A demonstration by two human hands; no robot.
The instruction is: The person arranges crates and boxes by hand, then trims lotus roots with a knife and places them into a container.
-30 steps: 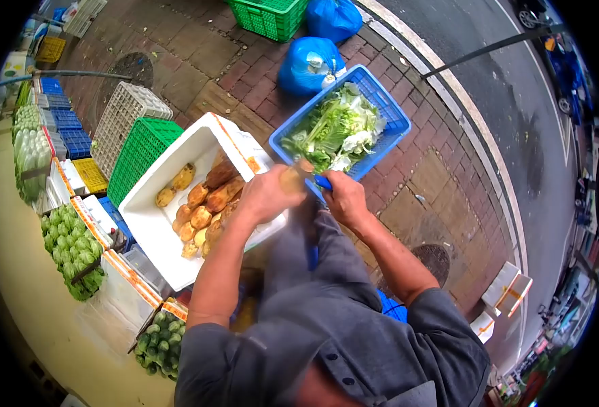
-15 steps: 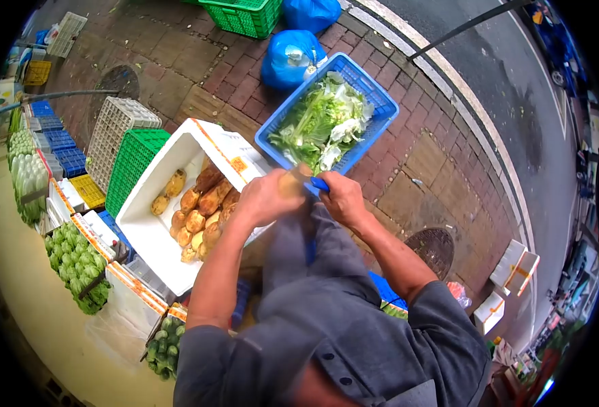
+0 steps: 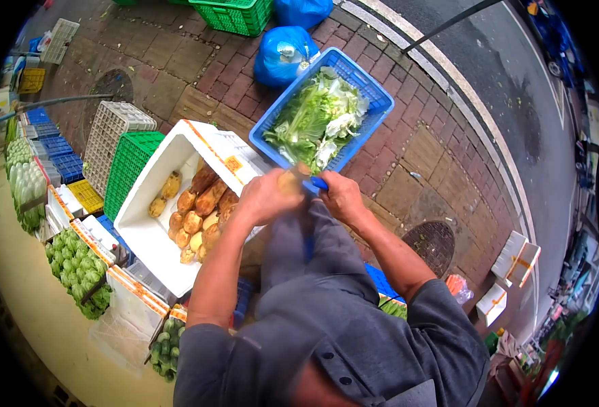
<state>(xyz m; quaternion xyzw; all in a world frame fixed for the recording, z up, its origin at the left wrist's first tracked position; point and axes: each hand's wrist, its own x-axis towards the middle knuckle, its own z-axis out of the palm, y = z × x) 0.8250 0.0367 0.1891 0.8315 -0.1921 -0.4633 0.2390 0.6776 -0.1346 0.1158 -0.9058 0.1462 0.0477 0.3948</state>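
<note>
My left hand [image 3: 267, 197] is wrapped round a pale, brown-ended root piece [image 3: 290, 182], blurred and partly covered by the fingers. Just to the right, my right hand [image 3: 341, 195] grips a tool with a blue handle [image 3: 318, 183]; its working end lies against or close by the root and is too blurred to make out. Beyond both hands is a blue basket [image 3: 264, 129] of leafy green scraps [image 3: 323, 119]. A tilted white foam box [image 3: 151, 234] at left holds several brown roots [image 3: 192, 222].
Green crate [image 3: 131, 166] and off-white crate [image 3: 113, 139] stand beyond the foam box. Blue bags [image 3: 282, 57] and another green crate [image 3: 239, 17] are at the top. Boxed vegetables [image 3: 79, 268] line the left. A pole [image 3: 448, 26] rises near the curb; foam boxes [image 3: 515, 258] lie at right.
The view has shifted, so the basket, bags and crates appear further left. Both hands keep their grips near the same spot, with blur around the root and tool.
</note>
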